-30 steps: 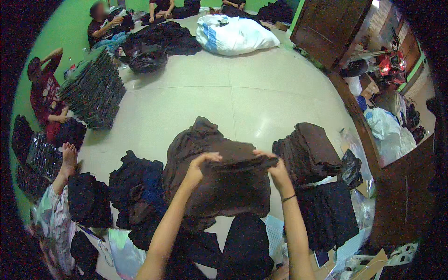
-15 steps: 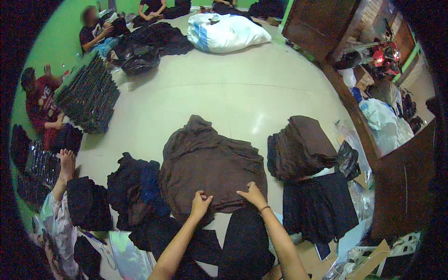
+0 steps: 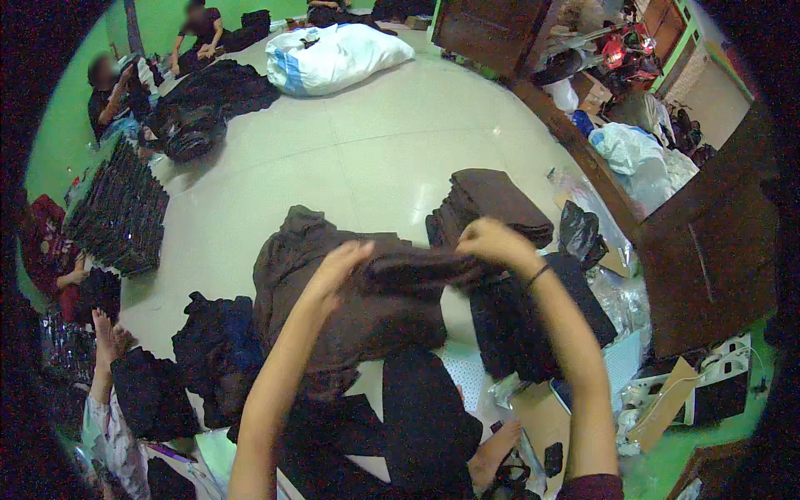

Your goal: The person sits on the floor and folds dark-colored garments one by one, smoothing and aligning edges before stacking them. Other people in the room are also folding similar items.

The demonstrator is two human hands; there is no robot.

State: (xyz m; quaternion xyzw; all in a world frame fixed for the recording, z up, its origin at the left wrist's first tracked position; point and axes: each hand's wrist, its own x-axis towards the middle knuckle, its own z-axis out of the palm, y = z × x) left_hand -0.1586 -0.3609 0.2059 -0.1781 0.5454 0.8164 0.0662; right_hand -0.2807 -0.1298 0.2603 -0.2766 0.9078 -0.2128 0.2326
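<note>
A dark brown piece of folded fabric stretches between my hands, raised above a spread pile of brown cloth. My left hand grips its left end, with the fingers partly smeared by motion. At the other end my right hand is closed on the fabric, close to a neat stack of folded brown cloth. Just below that stack lies a stack of black cloth, partly behind my right forearm. What kind of garment the held fabric is does not show.
Dark crumpled cloth lies left of the brown pile. A big white sack rests on the far floor. Packed black bundles are stacked at left near seated people. A black plastic bag and wooden door are on the right.
Both hands have risen from the brown pile and moved rightward, now holding a folded brown fabric between them. The whole view has swung to the right.
</note>
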